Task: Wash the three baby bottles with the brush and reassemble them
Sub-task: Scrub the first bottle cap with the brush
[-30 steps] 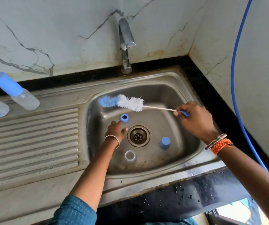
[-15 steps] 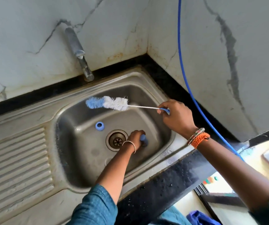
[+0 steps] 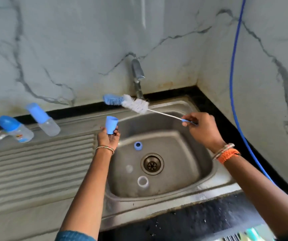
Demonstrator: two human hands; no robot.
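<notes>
Blue cap held upright, open end up, in fingers of left hand, curled around its base, above left edge of sink. Right hand pinches thin handle end of brush; bristles point left, above the cap, near tap. Below left fingers, in basin: blue ring, clear ring. Two capped bottles lie far left of fingers on drainboard.
</notes>
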